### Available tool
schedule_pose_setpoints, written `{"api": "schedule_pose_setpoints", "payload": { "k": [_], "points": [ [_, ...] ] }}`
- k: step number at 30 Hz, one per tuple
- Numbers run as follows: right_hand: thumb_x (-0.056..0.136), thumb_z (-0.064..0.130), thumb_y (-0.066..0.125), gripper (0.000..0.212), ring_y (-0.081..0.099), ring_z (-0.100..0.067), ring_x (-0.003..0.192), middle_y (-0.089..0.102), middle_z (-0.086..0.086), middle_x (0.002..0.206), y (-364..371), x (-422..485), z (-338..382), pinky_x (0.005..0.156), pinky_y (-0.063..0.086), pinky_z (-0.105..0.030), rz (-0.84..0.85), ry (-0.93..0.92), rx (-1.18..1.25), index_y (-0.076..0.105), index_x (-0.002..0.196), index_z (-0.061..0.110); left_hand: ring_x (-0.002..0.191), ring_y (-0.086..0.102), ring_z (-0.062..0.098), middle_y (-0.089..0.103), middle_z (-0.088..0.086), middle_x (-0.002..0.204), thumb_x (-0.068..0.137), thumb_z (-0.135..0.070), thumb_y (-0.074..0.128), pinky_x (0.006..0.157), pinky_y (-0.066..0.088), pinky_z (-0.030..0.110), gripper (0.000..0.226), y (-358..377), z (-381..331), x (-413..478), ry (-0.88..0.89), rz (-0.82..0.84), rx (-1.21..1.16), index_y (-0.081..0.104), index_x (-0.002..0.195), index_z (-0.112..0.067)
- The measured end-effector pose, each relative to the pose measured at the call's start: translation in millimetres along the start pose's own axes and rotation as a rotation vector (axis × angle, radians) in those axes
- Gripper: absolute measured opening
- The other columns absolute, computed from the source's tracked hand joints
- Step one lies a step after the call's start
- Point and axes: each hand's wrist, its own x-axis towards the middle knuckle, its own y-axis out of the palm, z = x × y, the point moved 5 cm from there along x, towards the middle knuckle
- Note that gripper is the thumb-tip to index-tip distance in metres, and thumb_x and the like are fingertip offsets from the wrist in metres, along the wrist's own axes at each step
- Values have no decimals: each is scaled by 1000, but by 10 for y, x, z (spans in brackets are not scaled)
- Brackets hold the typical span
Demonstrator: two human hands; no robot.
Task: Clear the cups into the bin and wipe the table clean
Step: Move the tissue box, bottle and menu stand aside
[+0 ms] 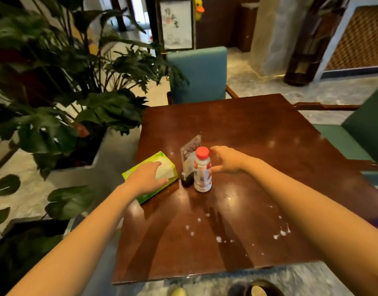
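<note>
meanwhile left hand (148,178) flat on tissue box (150,177), right hand (225,160) cupped beside bottle (202,169)

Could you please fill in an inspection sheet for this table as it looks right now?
Surface: dark wooden table, glossy, with white spatters near its front edge.
Job's things: bottle with a red cap, upright; green tissue box at the left edge, a tissue showing; no cups or bin seen.
Clutter: clear sign stand right behind the bottle.
Grippers: left hand lies on the tissue box; right hand open beside the bottle, fingers curled toward it, contact unclear.
Cables: nothing seen.
Surroundings: plants left, blue chair beyond the table, green chair right.
</note>
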Motion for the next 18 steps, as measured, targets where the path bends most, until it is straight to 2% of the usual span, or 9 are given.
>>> {"api": "schedule_pose_setpoints", "payload": {
  "k": [4,7,9,13,15,18],
  "points": [
    [75,40,73,71,50,-34,119,51,-17,134,125,323,33,99,43,-43,-97,37,145,43,130,8,135,36,27,37,10,148,80,-47,63,108,32,36,80,144,300,251,-26,-43,-18,30,142,-8],
    [74,37,74,64,55,-31,113,56,-14,128,268,462,-11,94,46,-39,-146,100,263,47,124,9,126,40,30,43,14,139,73,-52,66,103,35,38,82,272,449,461,-27,-50,22,34,133,-6],
    [74,33,75,63,56,-29,113,57,-12,128,354,507,-61,90,44,-36,-183,136,348,46,125,10,132,33,32,34,17,145,70,-58,66,108,31,41,95,371,539,600,-44,-22,95,27,137,-4],
    [71,29,78,61,57,-22,109,60,-5,125,495,539,-158,89,46,-34,-236,162,497,49,124,17,146,1,30,1,14,158,63,-67,67,117,11,49,124,523,752,876,-121,54,141,-1,147,-6],
    [70,28,78,61,57,-21,108,61,-2,123,543,545,-184,90,47,-35,-241,170,534,49,124,21,146,-4,31,-5,15,158,59,-70,68,117,7,50,132,564,824,1001,-137,95,155,-6,147,-6],
    [69,28,78,63,58,-21,108,62,-1,122,599,559,-205,93,48,-39,-238,183,578,49,125,23,146,-2,32,-3,17,158,54,-71,71,117,7,51,137,632,876,1130,-150,148,132,-7,147,-7]
  ]
}}
